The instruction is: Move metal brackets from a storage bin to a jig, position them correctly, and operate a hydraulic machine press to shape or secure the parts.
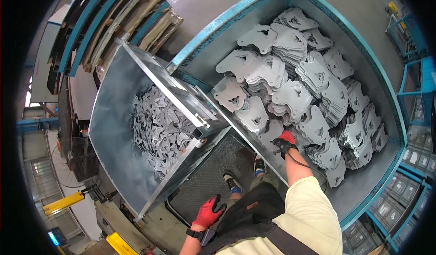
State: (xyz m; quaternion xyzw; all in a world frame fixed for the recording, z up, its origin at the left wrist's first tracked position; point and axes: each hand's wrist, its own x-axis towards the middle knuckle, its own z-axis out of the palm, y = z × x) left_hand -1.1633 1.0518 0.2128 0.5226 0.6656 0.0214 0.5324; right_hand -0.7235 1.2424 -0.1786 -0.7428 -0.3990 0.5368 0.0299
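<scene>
My right hand [285,141], in a red glove with a black strapped-on piece, reaches into the large blue-rimmed bin [377,66]. It is against a flat grey metal plate [271,133] at the bin's near left side; its fingers are mostly hidden, so I cannot tell whether they grip it. Around it stand several piles of matching stamped plates [293,98], each plate with a cut-out near its middle. My left hand [210,213], also red-gloved, hangs in front of my dark apron. Its fingers are apart and hold nothing.
Left of the bin stands a grey metal container [109,105] heaped with small metal pieces [161,128]. A dark textured floor plate [213,171] lies between them under my feet. Stacked boards [122,23] rise at the upper left, and yellow bars [63,203] at the lower left.
</scene>
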